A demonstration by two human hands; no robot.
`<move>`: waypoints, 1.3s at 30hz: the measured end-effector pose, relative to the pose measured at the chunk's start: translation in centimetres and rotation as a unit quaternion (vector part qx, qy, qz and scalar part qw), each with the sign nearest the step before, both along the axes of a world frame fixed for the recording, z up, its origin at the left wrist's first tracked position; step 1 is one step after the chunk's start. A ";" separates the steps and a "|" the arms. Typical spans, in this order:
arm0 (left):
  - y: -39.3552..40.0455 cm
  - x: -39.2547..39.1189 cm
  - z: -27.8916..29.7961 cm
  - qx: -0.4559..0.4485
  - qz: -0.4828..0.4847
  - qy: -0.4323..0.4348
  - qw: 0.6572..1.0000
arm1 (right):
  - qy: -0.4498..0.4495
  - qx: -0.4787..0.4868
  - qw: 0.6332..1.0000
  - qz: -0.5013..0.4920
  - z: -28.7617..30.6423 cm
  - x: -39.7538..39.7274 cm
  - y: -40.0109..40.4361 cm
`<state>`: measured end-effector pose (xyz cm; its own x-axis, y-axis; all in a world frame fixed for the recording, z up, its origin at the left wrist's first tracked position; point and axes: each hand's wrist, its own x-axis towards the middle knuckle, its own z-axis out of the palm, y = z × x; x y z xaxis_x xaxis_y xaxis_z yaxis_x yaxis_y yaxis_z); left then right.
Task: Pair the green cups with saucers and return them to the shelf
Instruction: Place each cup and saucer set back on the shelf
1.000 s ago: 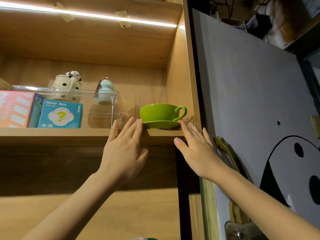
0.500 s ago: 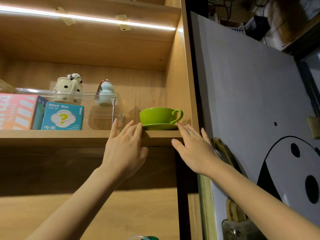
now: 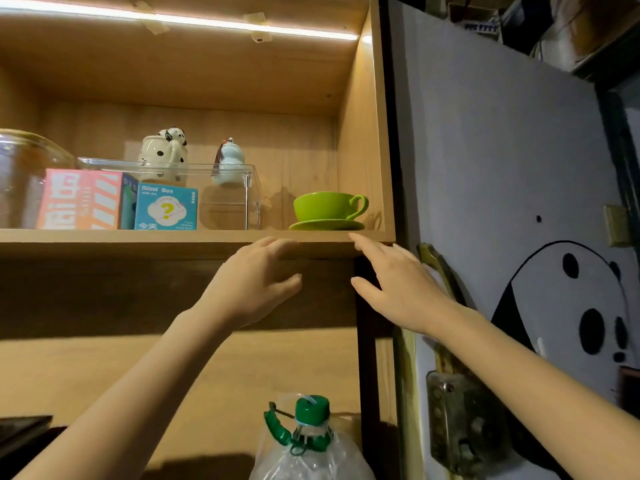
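Note:
A green cup with its handle to the right stands on a green saucer at the right end of the wooden shelf, near the front edge. My left hand hangs below the shelf edge, fingers apart and empty. To its right my right hand is also empty and spread, its fingertips just under the shelf's right corner. Neither hand touches the cup or saucer.
Left of the cup stand a clear acrylic case, a blue Blind Box carton, a pink box and a glass jar. Two ceramic figures sit behind. A green-capped plastic bottle stands below. A panda-painted door is at right.
Both hands have come down and back from the saucer's sides to below the shelf edge. The cup and saucer stay on the shelf. The view has tilted down, showing the bottle.

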<state>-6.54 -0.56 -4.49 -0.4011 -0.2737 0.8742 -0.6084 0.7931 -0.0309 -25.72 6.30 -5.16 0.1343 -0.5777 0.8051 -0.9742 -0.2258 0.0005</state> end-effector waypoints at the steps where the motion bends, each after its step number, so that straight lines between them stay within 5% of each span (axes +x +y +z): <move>1: 0.6 0.5 -0.8 -0.016 -0.003 0.013 1.000 | -0.021 -0.005 1.000 0.022 -0.7 0.5 0.5; 7: 4.4 2.6 -9.0 0.030 -0.057 0.109 0.992 | -0.129 0.031 0.981 0.140 -7.5 3.6 2.0; 18: 10.1 8.6 -26.5 0.301 -0.010 0.137 0.944 | -0.313 0.257 0.886 0.225 -25.8 9.0 4.5; 23: 11.4 11.8 -34.6 0.441 0.049 0.154 0.883 | -0.325 0.356 0.852 0.203 -34.3 10.8 5.1; 28: 13.6 15.0 -42.8 0.578 0.118 0.183 0.787 | -0.330 0.463 0.810 0.146 -41.7 12.1 5.0; 39: 14.4 16.7 -52.2 0.708 0.232 0.231 0.626 | -0.410 0.603 0.678 0.095 -52.7 14.7 4.2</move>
<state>10.16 13.83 -56.67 0.2145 -0.8989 -0.3821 -0.4675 -0.4379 0.7679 -11.05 10.55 -57.90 0.0916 -0.9175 -0.3869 -0.4887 0.2971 -0.8203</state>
